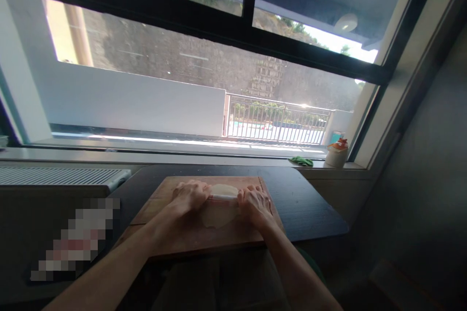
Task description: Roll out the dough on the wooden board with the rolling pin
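Observation:
A pale rolling pin point(224, 197) lies crosswise over a flattened sheet of dough point(220, 215). My left hand point(192, 193) is closed around the pin's left end, and my right hand point(254, 201) grips its right end. Dough shows both beyond the pin and on the near side of it, with an uneven rounded edge. Beneath it is a wooden board point(175, 243), set on a dark table point(306, 204). The fingers hide both ends of the pin.
On the windowsill at the right stand a white container with an orange top point(336, 154) and a crumpled green cloth point(302, 161). A radiator point(62, 176) is at the left, under the large window. A blurred-out patch point(78, 240) covers something at lower left.

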The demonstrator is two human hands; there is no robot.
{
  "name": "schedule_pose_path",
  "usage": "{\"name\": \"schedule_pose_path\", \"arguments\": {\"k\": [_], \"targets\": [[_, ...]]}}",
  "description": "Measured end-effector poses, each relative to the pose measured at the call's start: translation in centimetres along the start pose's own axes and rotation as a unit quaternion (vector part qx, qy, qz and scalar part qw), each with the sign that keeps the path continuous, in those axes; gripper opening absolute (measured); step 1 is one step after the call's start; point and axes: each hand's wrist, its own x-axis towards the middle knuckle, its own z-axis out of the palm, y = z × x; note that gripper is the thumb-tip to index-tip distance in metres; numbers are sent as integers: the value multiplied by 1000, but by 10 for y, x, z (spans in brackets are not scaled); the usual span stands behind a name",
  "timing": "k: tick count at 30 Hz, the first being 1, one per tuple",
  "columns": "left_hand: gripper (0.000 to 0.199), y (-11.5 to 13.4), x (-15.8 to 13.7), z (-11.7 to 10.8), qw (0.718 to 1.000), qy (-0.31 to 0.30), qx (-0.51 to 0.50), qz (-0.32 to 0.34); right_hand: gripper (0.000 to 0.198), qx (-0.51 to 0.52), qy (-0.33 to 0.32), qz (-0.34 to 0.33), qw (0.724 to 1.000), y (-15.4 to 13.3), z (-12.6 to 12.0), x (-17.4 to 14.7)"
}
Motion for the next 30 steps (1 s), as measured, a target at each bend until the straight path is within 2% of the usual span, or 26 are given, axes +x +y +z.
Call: {"name": "schedule_pose_path", "arguments": {"k": [2, 5, 7, 9, 13, 17, 20, 25, 28, 30], "targets": [[37, 0, -16, 1, 1000, 19, 11, 12, 41, 6, 13, -9, 1000, -6, -2, -26], [42, 0, -35, 1, 998, 45, 17, 34, 33, 12, 49, -16, 999, -11, 1, -55], [42, 0, -39, 0, 998, 50, 18, 42, 35, 14, 66, -24, 997, -11, 3, -62], [39, 2, -34, -1, 998, 45, 20, 38, 34, 17, 48, -39, 998, -7, 1, -58], [33, 4, -6, 1, 999, 16, 25, 17, 40, 29, -18, -59, 998, 9, -6, -23], [35, 3, 34, 4, 999, -22, 26, -3, 41, 40, -50, -41, 997, 24, -2, 19], [39, 3, 62, 7, 998, -49, 27, -12, 39, 43, -69, -17, 997, 27, 5, 38], [48, 4, 98, 23, 995, -93, 27, -21, 40, 39, -63, 12, 997, 18, 8, 34], [49, 3, 109, 33, 992, -122, 22, 6, 37, 18, -23, 5, 1000, 8, 4, 19], [49, 0, 109, 36, 990, -137, 16, 39, 35, 11, -19, 7, 1000, -1, 0, 10]]}}
